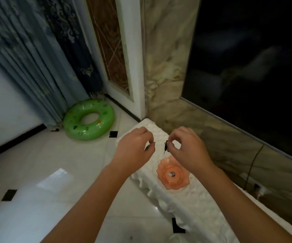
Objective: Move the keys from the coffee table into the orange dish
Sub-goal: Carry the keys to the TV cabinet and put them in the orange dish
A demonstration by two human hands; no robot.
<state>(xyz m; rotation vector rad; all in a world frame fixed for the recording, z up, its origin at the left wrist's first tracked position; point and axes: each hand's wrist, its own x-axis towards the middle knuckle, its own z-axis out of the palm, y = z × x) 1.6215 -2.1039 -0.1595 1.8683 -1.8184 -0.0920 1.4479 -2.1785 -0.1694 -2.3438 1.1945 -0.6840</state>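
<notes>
The orange dish (173, 173) sits nearest, on the white cloth-covered ledge (194, 204), with a small dark item (172, 174) already in its well. Just above and beyond it, the right hand (187, 148) pinches a dark key (166, 146) in its fingers; the left hand (133, 148) pinches another key (148, 147). This looks like the drop stage: lower each key over the well and release. The dish lies close to the ledge's scalloped front edge, with open floor (71, 155) leftward and a green swim ring (89, 120) farther off.

Both bare forearms reach forward, converging, with the hands held side by side and slightly apart. The left hand (134, 146) curls with fingertips pinched together, knuckles up. The right hand (185, 146) mirrors it, thumb and forefinger pinched closed.
</notes>
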